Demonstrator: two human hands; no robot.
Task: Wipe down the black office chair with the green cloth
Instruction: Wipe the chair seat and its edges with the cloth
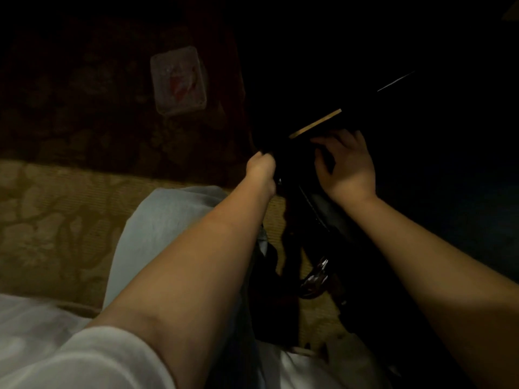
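Note:
The scene is very dim. The black office chair (351,234) fills the right half as a dark mass, with a shiny chrome part (317,276) low down. My left hand (262,168) is closed in a fist at the chair's left edge, on a dark limp piece that hangs down below it. This looks like the cloth (290,220), though its colour cannot be made out. My right hand (348,167) lies with fingers spread on the chair's dark surface, just under a pale strip (314,124), and holds nothing.
A clear plastic container (178,80) lies on the dark red carpet (84,108) at the upper left. A tan patterned rug (42,220) covers the floor on the left. My own leg in light trousers (157,228) is between the rug and the chair.

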